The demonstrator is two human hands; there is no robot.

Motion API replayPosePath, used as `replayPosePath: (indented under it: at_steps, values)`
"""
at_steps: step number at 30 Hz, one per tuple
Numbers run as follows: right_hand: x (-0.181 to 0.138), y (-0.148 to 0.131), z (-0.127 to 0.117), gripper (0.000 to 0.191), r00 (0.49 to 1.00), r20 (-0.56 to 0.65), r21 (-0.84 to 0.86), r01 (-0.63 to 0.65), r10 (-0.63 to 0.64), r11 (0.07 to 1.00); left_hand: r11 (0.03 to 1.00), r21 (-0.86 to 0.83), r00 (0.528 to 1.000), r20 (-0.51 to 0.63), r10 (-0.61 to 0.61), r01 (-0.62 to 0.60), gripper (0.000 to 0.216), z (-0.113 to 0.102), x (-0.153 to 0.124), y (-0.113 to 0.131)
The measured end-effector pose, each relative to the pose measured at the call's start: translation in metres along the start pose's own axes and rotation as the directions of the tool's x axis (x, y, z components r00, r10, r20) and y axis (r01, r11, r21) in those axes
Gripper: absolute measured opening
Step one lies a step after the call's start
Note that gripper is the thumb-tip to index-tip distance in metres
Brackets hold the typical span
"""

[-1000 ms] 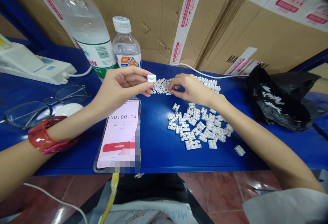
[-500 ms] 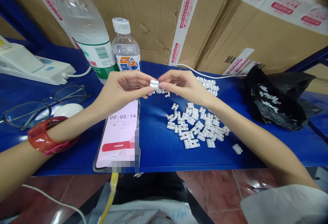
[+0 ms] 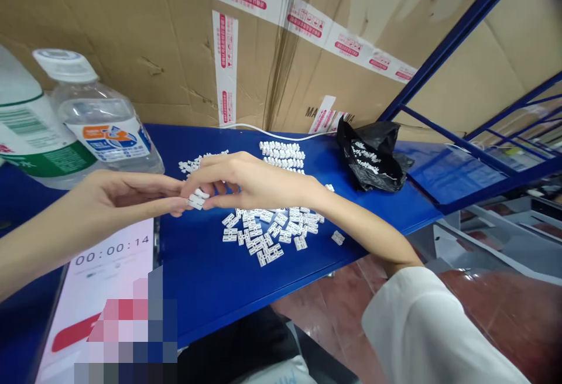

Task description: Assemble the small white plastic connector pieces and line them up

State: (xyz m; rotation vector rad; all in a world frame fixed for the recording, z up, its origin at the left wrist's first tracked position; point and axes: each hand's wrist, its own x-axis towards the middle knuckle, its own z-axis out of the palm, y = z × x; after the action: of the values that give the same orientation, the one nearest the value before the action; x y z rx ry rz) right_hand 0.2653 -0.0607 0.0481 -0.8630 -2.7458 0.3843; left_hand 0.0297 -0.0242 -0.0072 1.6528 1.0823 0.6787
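Observation:
My left hand (image 3: 127, 194) and my right hand (image 3: 246, 182) meet above the blue shelf (image 3: 211, 278). Both pinch the same small white plastic clip (image 3: 197, 199) between their fingertips. Just right of the hands lies a loose pile of white clips (image 3: 272, 229). A tidier batch of white clips (image 3: 281, 153) sits farther back, and a small scatter of clips (image 3: 193, 164) lies behind my fingers.
A phone with a timer reading 00:00:14 (image 3: 105, 290) lies at the front left. Two water bottles (image 3: 96, 126) stand at the left. A black plastic bag (image 3: 373, 156) rests at the right, with cardboard boxes (image 3: 272, 50) behind and a white cable (image 3: 272, 134) along them.
The camera has swung right and closer. My right hand left the rear pile and came to my left hand; both now pinch the clip together. The timer went from 13 to 14.

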Motion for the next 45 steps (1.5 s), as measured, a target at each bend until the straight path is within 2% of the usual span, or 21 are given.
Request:
replayPosePath:
  at_steps: [3, 7, 8, 10, 11, 13, 15, 18, 22, 25, 30, 32, 34, 36, 37, 40, 45]
  values:
    - [-0.007, 0.007, -0.004, 0.016, 0.998, -0.061, -0.025, -0.034, 0.032, 0.999, 0.999, 0.009, 0.999, 0.004, 0.041, -0.041, 0.017, 0.003, -0.004, 0.003]
    - [-0.046, 0.042, -0.019, 0.014, 0.957, -0.206, -0.075, -0.223, 0.203, 0.972, 0.972, 0.129, 0.98, 0.051, 0.19, -0.195, 0.019, 0.005, -0.007, 0.0]
    - [-0.06, 0.053, -0.024, 0.012, 0.934, -0.222, -0.083, -0.304, 0.28, 0.949, 0.95, 0.193, 0.969, 0.069, 0.237, -0.246, 0.017, 0.006, -0.007, -0.002]
    - [-0.088, 0.074, -0.034, 0.011, 0.844, -0.257, -0.109, -0.51, 0.471, 0.853, 0.88, 0.321, 0.937, 0.116, 0.329, -0.349, 0.021, 0.008, -0.004, -0.006]
    - [-0.101, 0.082, -0.038, 0.01, 0.796, -0.23, -0.117, -0.594, 0.56, 0.796, 0.843, 0.364, 0.918, 0.15, 0.366, -0.396, 0.023, 0.01, -0.002, -0.007]
    - [-0.121, 0.092, -0.042, 0.01, 0.732, -0.139, -0.102, -0.68, 0.667, 0.726, 0.816, 0.39, 0.902, 0.25, 0.353, -0.427, 0.025, 0.014, 0.004, -0.009]
    - [-0.13, 0.096, -0.041, 0.009, 0.696, -0.094, -0.122, -0.717, 0.711, 0.686, 0.782, 0.4, 0.869, 0.342, 0.356, -0.478, 0.03, 0.02, 0.012, -0.01]
    - [-0.131, 0.098, -0.036, 0.008, 0.69, -0.041, -0.163, -0.719, 0.723, 0.676, 0.753, 0.41, 0.842, 0.408, 0.354, -0.515, 0.03, 0.028, 0.021, -0.011]
    - [-0.128, 0.103, -0.029, 0.01, 0.677, 0.016, -0.205, -0.718, 0.735, 0.665, 0.761, 0.369, 0.826, 0.42, 0.376, -0.533, 0.035, 0.033, 0.022, -0.015]
    - [-0.127, 0.104, -0.024, 0.011, 0.663, 0.031, -0.223, -0.725, 0.748, 0.652, 0.763, 0.331, 0.807, 0.435, 0.399, -0.556, 0.03, 0.032, 0.02, -0.019]
    - [-0.112, 0.089, -0.025, 0.013, 0.602, -0.014, -0.302, -0.764, 0.799, 0.57, 0.743, 0.28, 0.759, 0.482, 0.439, -0.608, 0.023, 0.028, 0.021, -0.022]
    - [-0.094, 0.079, -0.027, 0.019, 0.637, -0.073, -0.328, -0.742, 0.767, 0.585, 0.731, 0.281, 0.752, 0.476, 0.456, -0.622, 0.021, 0.027, 0.022, -0.023]
    - [-0.067, 0.069, -0.026, 0.021, 0.76, -0.147, -0.346, -0.639, 0.633, 0.687, 0.726, 0.292, 0.754, 0.471, 0.458, -0.623, 0.017, 0.026, 0.022, -0.024]
    - [-0.038, 0.058, -0.019, 0.018, 0.886, -0.104, -0.256, -0.463, 0.453, 0.848, 0.727, 0.307, 0.764, 0.464, 0.449, -0.614, 0.018, 0.024, 0.021, -0.025]
    - [-0.023, 0.054, -0.014, 0.017, 0.925, -0.051, -0.197, -0.379, 0.376, 0.904, 0.728, 0.311, 0.766, 0.463, 0.446, -0.611, 0.021, 0.023, 0.021, -0.025]
    - [0.009, 0.046, 0.005, 0.024, 0.967, 0.033, -0.174, -0.245, 0.254, 0.954, 0.722, 0.318, 0.765, 0.463, 0.448, -0.615, 0.03, 0.02, 0.02, -0.027]
    - [0.021, 0.048, 0.028, 0.024, 0.963, 0.092, -0.19, -0.234, 0.255, 0.953, 0.72, 0.302, 0.758, 0.458, 0.464, -0.624, 0.017, 0.02, 0.018, -0.027]
